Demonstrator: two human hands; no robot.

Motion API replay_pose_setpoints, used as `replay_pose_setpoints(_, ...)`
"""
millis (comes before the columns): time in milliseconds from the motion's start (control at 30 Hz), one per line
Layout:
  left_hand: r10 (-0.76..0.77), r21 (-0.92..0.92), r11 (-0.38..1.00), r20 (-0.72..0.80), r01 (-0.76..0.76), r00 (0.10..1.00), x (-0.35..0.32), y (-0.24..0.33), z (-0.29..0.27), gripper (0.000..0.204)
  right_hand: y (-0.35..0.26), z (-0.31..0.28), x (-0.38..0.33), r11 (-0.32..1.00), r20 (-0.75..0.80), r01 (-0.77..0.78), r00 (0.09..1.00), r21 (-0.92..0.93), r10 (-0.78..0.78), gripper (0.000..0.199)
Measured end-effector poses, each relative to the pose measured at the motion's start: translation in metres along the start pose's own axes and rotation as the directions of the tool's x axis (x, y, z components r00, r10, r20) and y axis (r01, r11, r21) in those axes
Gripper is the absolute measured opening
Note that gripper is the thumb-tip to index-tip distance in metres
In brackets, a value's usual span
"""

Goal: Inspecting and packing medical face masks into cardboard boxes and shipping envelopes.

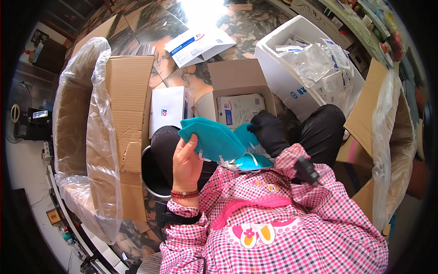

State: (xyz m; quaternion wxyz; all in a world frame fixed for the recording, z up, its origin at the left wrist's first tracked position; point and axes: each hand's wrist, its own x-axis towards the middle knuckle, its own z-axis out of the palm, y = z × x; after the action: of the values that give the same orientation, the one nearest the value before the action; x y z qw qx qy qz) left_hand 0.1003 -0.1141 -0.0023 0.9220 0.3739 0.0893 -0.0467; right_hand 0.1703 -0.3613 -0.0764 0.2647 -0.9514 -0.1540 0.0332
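Indoors, over marbled tiles (pixel 155 25), the left hand (pixel 187 162) pinches teal masks (pixel 213 139); whether the right hand (pixel 270 134) grips is unclear.

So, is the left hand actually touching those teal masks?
Touching: the head view shows the left hand pinching the teal masks, its thumb overlapping their edge.

Head view: looked out from the wearer's head, at the left one of two fisheye positions.
Facing: tipped steeply down and forward, the picture kept upright.
Smock (pixel 292 239): seen from above at very close range, across the near side.
Hands: left fingers (pixel 180 147) and right fingers (pixel 258 122) framed near the middle, close to the lens.
Tiled floor (pixel 153 26): covered at the far side, well beyond the hands.
Width: left carton (pixel 125 114) and right carton (pixel 360 148) both taken in, straight edges bent toward the dark rim.
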Motion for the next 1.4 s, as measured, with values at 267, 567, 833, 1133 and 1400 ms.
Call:
replay_pose_setpoints(267,-0.032,0.177,0.984,0.005,0.031,0.999,0.015,-0.029,0.013,0.032,0.003,-0.008,0.014,0.357,0.209,-0.285,0.949,0.890,0.235,0.031)
replay_pose_setpoints(567,0.213,0.260,0.947,-0.079,-0.186,0.974,0.010,0.004,0.020,0.029,-0.011,-0.061,-0.058,0.973,0.596,0.228,0.786,-0.033,-0.164,0.077)
replay_pose_setpoints(833,0.193,0.187,0.964,0.006,-0.190,0.981,0.002,0.027,0.005,0.033,-0.007,-0.055,-0.068,0.996,0.267,0.081,0.960,0.038,-0.088,0.020)
replay_pose_setpoints(1133,-0.047,0.540,0.823,0.377,-0.179,0.925,0.002,0.043,0.053,0.028,-0.021,-0.121,-0.011,0.994,0.002,0.109,0.994,-0.018,-0.109,0.023)
replay_pose_setpoints(1400,-0.288,0.757,0.638,0.402,-0.139,0.869,0.000,-0.013,0.067,0.026,-0.068,-0.154,0.018,0.923,0.331,0.373,0.863,0.094,-0.382,0.024)
